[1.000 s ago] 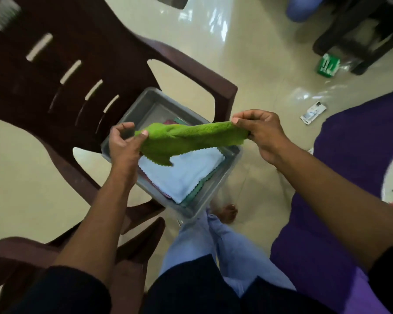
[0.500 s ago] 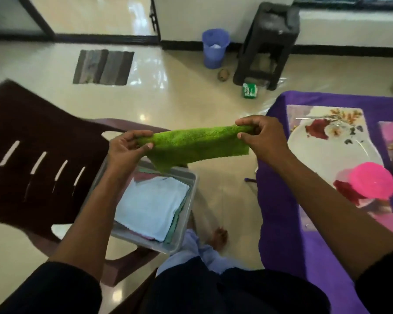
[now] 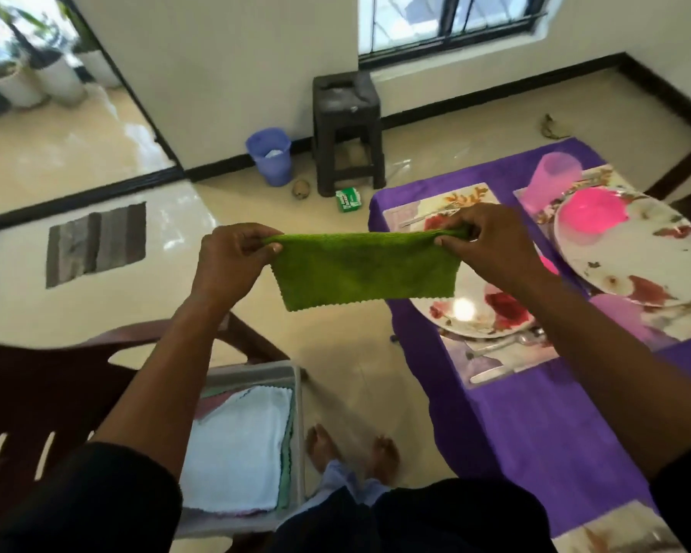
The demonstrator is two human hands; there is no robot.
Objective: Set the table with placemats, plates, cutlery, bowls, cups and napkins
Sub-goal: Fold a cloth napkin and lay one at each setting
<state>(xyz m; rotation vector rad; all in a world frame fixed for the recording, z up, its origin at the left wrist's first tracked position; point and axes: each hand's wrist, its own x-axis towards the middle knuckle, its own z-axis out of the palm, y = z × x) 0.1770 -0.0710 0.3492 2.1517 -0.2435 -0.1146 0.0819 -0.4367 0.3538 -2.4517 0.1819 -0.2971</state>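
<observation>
Both hands are up in the middle of the frame stretching a green napkin (image 3: pixel 366 271) flat between them. The left hand (image 3: pixel 232 259) pinches the upper left corner with thumb and curled fingers, and the right hand (image 3: pixel 485 243) pinches the upper right corner the same way, so the cloth hangs down with its zigzag edge at the bottom.

Right side of the frame is the tabletop (image 3: pixel 535 425) under a purple cloth, already carrying floral placemats, a white flowered plate (image 3: pixel 479 313) partly hidden behind the napkin and right hand, and a second plate (image 3: pixel 647 261) with a pink bowl (image 3: pixel 593 215) on it. A pink cup (image 3: pixel 555 173) stands at the upper right.

Lower left, a grey tray (image 3: pixel 292 397) of folded cloths sits on a dark brown chair (image 3: pixel 44 393), white one on top. Bare feet show on the floor at the bottom centre.
</observation>
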